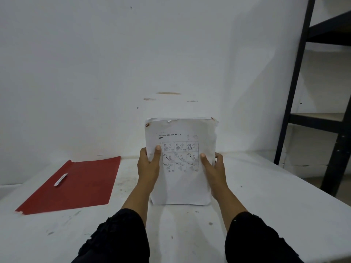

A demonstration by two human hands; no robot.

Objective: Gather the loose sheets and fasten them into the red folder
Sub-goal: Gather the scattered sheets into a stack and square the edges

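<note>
- I have the sheets (181, 160) gathered into one stack, stood upright with the bottom edge on the white counter (266, 196), printed side facing me.
- My left hand (149, 164) grips the stack's left edge, thumb on the front; my right hand (212, 166) grips the right edge the same way. Both hands are closed on the paper.
- The top corners look dog-eared and the edges are not fully flush, so I judge the squaring-up is only partly done.
- The red folder (76, 185) lies flat on the counter, well apart to the left of the stack, with a small white fastener strip (60, 179) lying on it.
- Gathering looks done. Left to do, as I judge it: level the edges, carry the stack to the folder, and fasten it in.
- A dark shelf frame (296, 111) stands at the right.
</note>
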